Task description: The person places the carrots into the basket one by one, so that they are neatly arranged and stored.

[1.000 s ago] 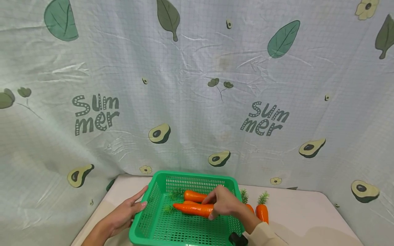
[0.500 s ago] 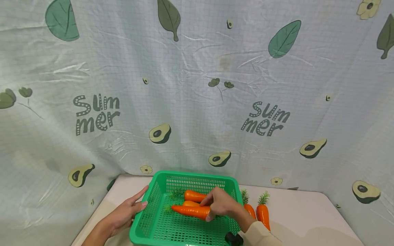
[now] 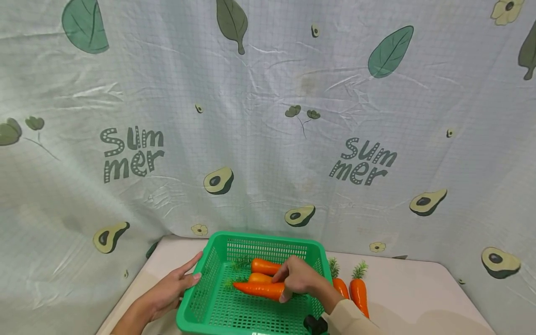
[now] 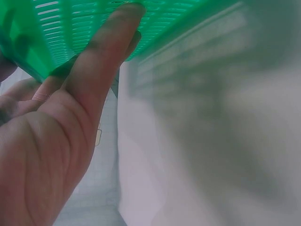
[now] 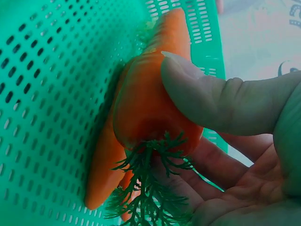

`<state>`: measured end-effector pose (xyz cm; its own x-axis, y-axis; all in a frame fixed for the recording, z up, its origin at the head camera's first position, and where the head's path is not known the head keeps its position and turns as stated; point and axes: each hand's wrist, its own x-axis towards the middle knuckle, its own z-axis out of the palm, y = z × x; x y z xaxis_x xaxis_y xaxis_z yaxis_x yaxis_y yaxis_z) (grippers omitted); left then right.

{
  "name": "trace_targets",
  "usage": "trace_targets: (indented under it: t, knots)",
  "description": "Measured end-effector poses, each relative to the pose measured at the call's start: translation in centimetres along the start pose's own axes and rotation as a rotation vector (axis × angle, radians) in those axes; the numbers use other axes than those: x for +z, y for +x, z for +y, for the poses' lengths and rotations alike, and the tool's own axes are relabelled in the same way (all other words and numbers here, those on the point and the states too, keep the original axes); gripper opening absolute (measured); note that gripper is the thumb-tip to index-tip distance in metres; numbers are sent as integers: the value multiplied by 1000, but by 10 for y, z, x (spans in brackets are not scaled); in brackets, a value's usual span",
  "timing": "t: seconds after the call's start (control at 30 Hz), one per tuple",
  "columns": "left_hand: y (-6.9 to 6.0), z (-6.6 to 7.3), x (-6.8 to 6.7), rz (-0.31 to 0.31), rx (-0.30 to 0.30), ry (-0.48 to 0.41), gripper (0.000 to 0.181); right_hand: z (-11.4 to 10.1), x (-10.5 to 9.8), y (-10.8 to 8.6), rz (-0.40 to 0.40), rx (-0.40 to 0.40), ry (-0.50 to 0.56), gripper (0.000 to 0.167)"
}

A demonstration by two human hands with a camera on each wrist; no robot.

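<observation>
My left hand [image 3: 167, 293] rests its fairly straight fingers against the left side of a green plastic basket [image 3: 259, 236]. In the left wrist view a finger [image 4: 101, 59] touches the basket's slotted outer wall. Over the basket, my right hand [image 3: 299, 279] grips an orange carrot [image 3: 259, 289] by its thick end, its tip pointing left. In the right wrist view the thumb [image 5: 207, 96] presses on the carrot's side, and green leafy tops hang from its end. Two more carrots lie in the basket: one at the back [image 3: 264, 266], another carrot [image 3: 259, 278] just behind the gripped one.
Two carrots with leafy tops, one partly hidden carrot [image 3: 340, 287] and one farther right [image 3: 358, 293], lie on the pale table [image 3: 402, 288] right of the basket. A printed curtain [image 3: 259, 139] rises behind the table and along both sides.
My right hand has shifted slightly left and down with the carrot, whose tip now sits a little lower and farther left. The left hand and basket stay nearly in place.
</observation>
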<state>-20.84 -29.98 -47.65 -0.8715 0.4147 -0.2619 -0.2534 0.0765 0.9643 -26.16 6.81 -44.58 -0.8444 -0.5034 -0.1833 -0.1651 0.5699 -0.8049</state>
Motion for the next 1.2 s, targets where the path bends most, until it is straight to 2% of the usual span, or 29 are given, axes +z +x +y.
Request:
trace_targets:
  t: [0.43, 1.2]
  knots:
    - [0, -2, -1, 3, -3, -1, 82, 9, 3, 9, 5, 27, 8, 44]
    - [0, -1, 1, 4, 8, 0, 81, 11, 7, 14, 2, 44, 14, 41]
